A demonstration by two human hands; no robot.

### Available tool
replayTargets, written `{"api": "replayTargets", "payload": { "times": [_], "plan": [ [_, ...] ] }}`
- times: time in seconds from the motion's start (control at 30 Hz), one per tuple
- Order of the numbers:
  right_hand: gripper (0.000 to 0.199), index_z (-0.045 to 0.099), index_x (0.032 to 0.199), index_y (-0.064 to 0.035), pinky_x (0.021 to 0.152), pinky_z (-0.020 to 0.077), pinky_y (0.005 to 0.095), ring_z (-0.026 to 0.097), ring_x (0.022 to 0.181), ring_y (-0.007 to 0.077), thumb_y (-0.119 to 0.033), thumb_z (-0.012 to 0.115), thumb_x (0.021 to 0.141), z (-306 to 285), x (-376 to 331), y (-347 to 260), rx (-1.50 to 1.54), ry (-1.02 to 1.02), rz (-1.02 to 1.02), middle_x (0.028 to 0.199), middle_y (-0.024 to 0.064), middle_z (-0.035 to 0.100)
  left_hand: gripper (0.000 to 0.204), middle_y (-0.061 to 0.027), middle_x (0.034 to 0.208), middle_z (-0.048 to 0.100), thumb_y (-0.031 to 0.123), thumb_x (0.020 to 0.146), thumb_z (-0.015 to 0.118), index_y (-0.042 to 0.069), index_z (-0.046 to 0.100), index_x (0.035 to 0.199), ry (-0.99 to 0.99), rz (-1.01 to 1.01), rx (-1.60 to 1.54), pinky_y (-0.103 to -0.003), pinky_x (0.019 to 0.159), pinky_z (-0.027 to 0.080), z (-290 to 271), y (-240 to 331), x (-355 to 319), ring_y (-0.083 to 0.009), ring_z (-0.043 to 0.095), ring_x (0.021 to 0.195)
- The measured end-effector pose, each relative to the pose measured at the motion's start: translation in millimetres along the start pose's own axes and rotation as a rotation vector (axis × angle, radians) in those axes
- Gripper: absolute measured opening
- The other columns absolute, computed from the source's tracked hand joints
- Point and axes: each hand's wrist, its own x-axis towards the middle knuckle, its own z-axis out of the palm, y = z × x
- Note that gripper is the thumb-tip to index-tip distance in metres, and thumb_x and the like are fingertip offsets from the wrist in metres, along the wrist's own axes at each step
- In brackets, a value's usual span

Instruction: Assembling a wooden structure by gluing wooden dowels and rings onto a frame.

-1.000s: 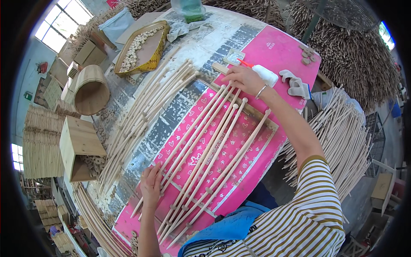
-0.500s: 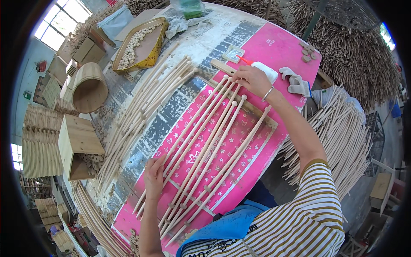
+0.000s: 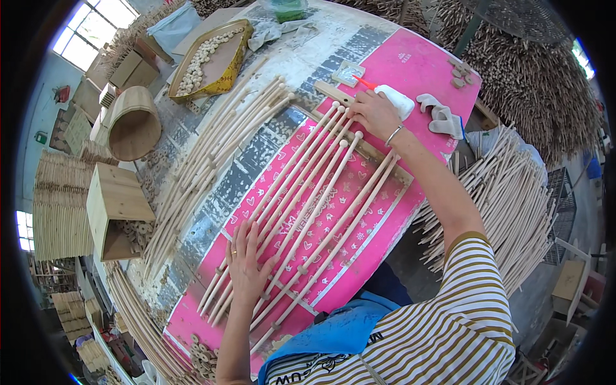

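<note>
Lt. hand (image 3: 250, 264): splayed, unclenched, atop knobbed wdn. sticks (image 3: 328, 172). Rt. hand (image 3: 375, 115): at knob ends, can't tell if gripping; wht. bottle (image 3: 399, 102) adj.

Ball-ended sticks (image 3: 310, 203) on pink desk (image 3: 420, 61).
Left-hand fingers (image 3: 241, 244) spread across near part; right-hand fingers (image 3: 359, 108) at far ends.

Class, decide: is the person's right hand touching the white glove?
Apart: the head view shows pink tabletop between the right hand and the white glove.
</note>
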Motion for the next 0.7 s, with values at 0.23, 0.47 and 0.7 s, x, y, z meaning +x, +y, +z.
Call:
{"api": "replayTargets", "payload": {
  "times": [0.23,0.47,0.7],
  "plan": [
    [0.019,0.073,0.104,-0.0159,0.102,0.0448,0.044,0.062,0.112,0.0257,-0.011,0.075,0.086,-16.0,-9.9,-41.5,0.321,-0.214,-0.237,0.109,0.0025,0.065,0.071,-0.0133,0.169,0.036,0.021,0.096,0.069,0.013,0.043,0.162,0.018,0.048,0.019,-0.057,0.126,0.024,5.2,-15.1,-4.0,-0.0367,0.033,0.156],
    [0.03,0.073,0.111,-0.0208,0.105,0.0432,0.0436,0.059,0.117,0.0218,-0.016,0.081,0.082,-20.0,-20.6,-35.1,0.306,-0.336,-0.248,0.116,0.0008,0.061,0.064,-0.015,0.166,0.039,0.014,0.097,0.064,0.013,0.047,0.159,0.041,0.067,-0.011,-0.058,0.125,0.027,8.5,-17.1,-0.4,-0.0395,0.037,0.153],
    [0.031,0.074,0.105,-0.0223,0.101,0.0426,0.0425,0.059,0.116,0.0214,-0.022,0.085,0.076,-23.3,-15.7,-19.2,0.167,-0.324,-0.235,0.112,0.0001,0.061,0.061,-0.0142,0.167,0.038,0.014,0.098,0.063,0.012,0.049,0.158,0.012,0.055,-0.026,-0.058,0.125,0.027,6.2,-18.9,-0.2,-0.0394,0.037,0.152]
  ]
}}
